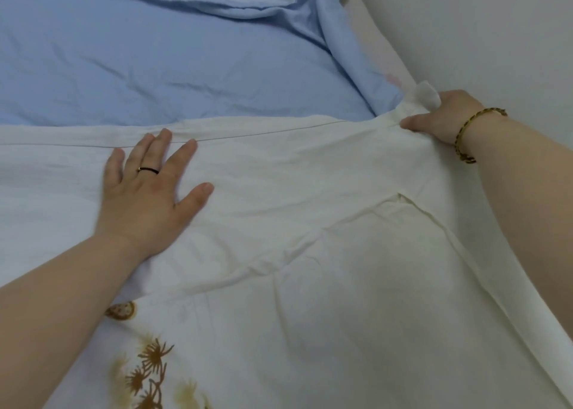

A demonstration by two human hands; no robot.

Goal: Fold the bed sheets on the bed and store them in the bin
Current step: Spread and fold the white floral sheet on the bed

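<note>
1. The white bed sheet (310,222) lies spread on the bed over blue bedding (155,67); I see no bin.
2. The left hand (145,191) presses flat with its fingers spread; the right hand (443,120) pinches the sheet's far corner.
3. I judge folding is in hand; the next move calls for matching corners and smoothing creases.

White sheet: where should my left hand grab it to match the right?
Pinch the white sheet's stitched far hem just beyond the flat left hand, reaching over from the near side; that edge lies straight, and the right hand grips its corner.
</note>
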